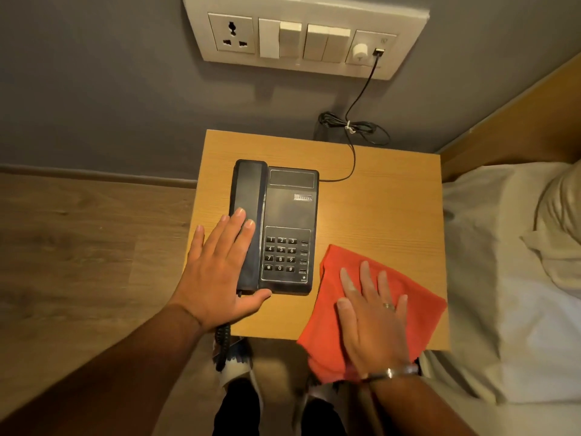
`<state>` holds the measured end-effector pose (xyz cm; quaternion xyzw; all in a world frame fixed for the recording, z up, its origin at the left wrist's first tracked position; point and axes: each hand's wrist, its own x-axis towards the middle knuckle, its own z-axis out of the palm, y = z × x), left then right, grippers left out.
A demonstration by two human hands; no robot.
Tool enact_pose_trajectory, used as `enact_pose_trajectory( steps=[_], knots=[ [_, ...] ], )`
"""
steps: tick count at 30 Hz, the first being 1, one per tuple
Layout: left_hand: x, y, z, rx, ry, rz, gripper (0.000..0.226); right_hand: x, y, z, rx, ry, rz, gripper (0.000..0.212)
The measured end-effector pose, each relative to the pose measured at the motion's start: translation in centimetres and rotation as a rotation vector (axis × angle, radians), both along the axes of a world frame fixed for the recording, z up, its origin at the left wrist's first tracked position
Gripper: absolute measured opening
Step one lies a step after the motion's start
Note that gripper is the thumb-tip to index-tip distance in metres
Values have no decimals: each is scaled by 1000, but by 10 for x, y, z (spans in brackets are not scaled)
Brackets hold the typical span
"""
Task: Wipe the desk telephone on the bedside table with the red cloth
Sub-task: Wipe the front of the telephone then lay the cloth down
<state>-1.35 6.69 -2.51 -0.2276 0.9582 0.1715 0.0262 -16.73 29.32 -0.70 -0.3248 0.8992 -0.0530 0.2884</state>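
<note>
A black desk telephone (289, 215) sits in the middle of the wooden bedside table (386, 196), its handset (248, 187) resting in the cradle on the left side. My left hand (217, 272) lies flat with spread fingers over the lower part of the handset, thumb at the phone's front edge. The red cloth (418, 300) is spread on the table's front right corner and hangs over the front edge. My right hand (374, 316) lies flat on the cloth, fingers apart, to the right of the keypad.
A black cord (352, 152) runs from the phone's back to a wall switch panel (301, 39), with a coiled bundle behind the table. The curly handset cord (223, 344) hangs off the front edge. A bed with white linen (509, 278) borders the table on the right.
</note>
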Motion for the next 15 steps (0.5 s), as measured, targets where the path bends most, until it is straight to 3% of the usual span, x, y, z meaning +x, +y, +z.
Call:
enact_pose_trajectory(
  steps=[7, 15],
  knots=[
    [13, -9, -3, 30, -69, 34, 118, -67, -43, -13, -80, 184, 60, 66],
    [15, -12, -13, 31, -34, 18, 120, -65, -33, -44, 42, 278, 120, 73]
  ],
)
